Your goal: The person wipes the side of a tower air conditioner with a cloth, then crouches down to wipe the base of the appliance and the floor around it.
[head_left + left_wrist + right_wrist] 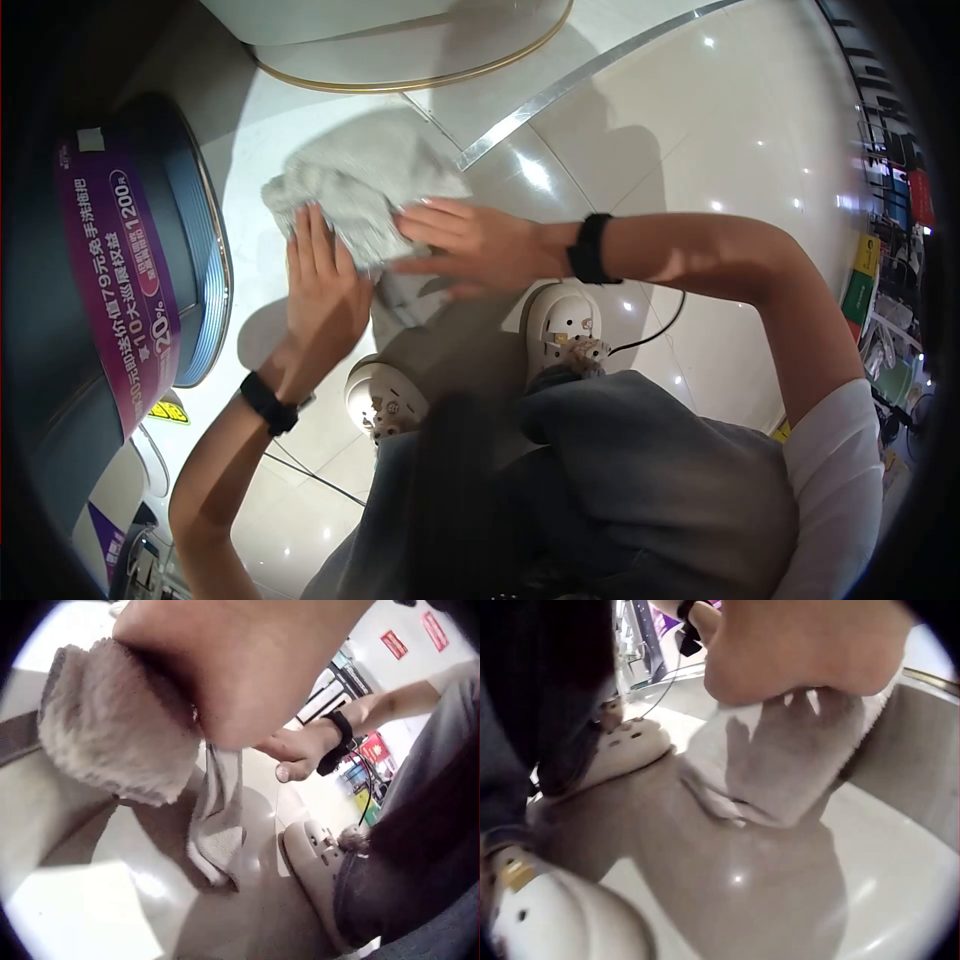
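A fluffy light-grey cloth (365, 150) hangs bunched above the floor in front of the person, its shadow falling on the tiles below. My left hand (328, 290) holds it at the near left, fingers laid long over the top; the thumb is hidden. From the right, my right hand (485, 245) touches the cloth with extended fingers, its thumb standing apart and slightly blurred. The left wrist view shows the cloth's thick pile (112, 727) and a narrow end hanging beneath the hand. In the right wrist view, a smooth fold of cloth (780, 765) droops under the right hand.
Two white clogs (562, 325) stand close below the hands on glossy tiles. At left is a dark rounded stand with a purple banner (125, 270). A white gold-edged base (420, 60) lies ahead. Cables (315, 472) run near the feet; stocked shelves (900, 250) line the right.
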Available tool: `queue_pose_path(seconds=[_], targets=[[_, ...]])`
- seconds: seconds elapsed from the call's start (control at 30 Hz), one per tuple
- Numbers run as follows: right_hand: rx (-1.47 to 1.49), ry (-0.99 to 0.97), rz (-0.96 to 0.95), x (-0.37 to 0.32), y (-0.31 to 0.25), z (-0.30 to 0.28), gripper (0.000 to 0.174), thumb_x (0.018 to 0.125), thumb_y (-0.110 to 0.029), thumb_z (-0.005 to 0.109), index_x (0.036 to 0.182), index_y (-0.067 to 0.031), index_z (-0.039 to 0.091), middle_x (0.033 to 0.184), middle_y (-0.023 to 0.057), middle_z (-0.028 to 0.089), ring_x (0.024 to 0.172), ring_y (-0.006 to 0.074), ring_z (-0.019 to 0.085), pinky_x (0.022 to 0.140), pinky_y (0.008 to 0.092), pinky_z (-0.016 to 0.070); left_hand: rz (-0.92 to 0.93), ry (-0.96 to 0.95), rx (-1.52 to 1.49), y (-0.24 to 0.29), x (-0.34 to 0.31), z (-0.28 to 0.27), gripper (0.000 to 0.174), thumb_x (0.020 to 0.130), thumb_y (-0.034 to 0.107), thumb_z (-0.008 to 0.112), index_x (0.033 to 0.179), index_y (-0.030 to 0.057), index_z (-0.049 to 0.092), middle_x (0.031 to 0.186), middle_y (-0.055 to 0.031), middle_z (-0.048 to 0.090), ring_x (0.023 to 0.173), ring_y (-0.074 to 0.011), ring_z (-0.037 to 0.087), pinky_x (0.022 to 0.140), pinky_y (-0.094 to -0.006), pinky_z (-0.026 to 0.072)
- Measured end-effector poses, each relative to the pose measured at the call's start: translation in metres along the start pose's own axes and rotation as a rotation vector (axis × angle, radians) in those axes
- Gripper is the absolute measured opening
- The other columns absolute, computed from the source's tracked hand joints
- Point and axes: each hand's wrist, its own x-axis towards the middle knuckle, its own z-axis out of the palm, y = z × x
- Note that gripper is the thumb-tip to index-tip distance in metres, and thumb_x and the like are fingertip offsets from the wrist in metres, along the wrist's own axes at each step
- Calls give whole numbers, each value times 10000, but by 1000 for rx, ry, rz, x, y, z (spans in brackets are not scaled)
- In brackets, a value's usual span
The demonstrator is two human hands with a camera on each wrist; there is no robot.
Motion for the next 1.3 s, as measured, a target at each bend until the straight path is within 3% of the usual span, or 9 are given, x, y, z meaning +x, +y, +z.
queue_pose_path(seconds=[0.07,0.2,0.4,0.43,0.5,0.6,0.67,0.97,1.3], targets=[[119,-320,99,-15,-16,-4,605,900,-340,536,1436,-178,308,1406,206,361,1296,382,369,1082,463,306,20,-180,-115,-12,-2,-9,763,851,363,592,1284,-203,322,1423,-380,183,1361,-507,125,1097,-542,191],[379,-341,396,27,-2,-31,540,923,-282,497,1430,-223,319,1430,148,353,1188,322,486,1005,403,395,-114,-289,-93,-115,69,0,840,865,488,528,1428,-44,201,1424,-300,228,1343,-416,202,1132,-448,88],[-28,197,244,77,69,-11,273,885,-244,544,1106,-108,627,1226,55,574,940,267,537,875,345,448,-605,-268,-127,-168,147,31,749,851,469,444,1368,-61,329,1433,-249,271,1344,-405,212,1104,-494,171],[-28,197,241,79,66,-14,273,885,-244,544,1106,-108,627,1226,55,574,940,267,537,875,345,448,-683,-223,-59,-118,137,5,693,870,441,412,1328,-79,390,1413,-276,298,1335,-432,212,1094,-534,168],[-225,38,235,84,51,-23,258,850,-248,584,1064,-119,651,1142,36,606,896,243,518,844,345,451,-542,-294,126,-69,110,4,598,887,341,420,1289,-101,434,1382,-304,330,1351,-430,178,1095,-566,127],[32,-248,224,62,12,-32,312,831,-225,600,1124,-122,631,1170,51,578,1010,252,499,898,362,433,-267,171,-98,-39,35,43,601,815,273,510,1319,-37,406,1376,-289,292,1369,-435,139,1104,-572,88],[53,-109,146,33,1,-15,324,840,-206,590,1153,-125,618,1227,60,547,1066,269,473,929,378,415,-102,261,-122,-43,15,45,615,811,275,529,1349,12,390,1385,-268,293,1371,-419,150,1106,-559,75],[-85,221,180,73,83,-2,365,869,-182,556,1231,-137,572,1372,84,448,1172,323,429,1006,411,365,-589,13,72,-132,112,12,570,871,371,475,1235,-68,490,1268,-288,463,1213,-421,399,1036,-535,262],[-80,-106,96,0,1,6,601,795,-282,657,1349,-187,444,1342,73,460,1213,257,441,1027,505,343,54,142,-183,-49,21,11,515,793,226,552,1247,-11,497,1299,-315,374,1258,-474,302,1106,-552,162]])
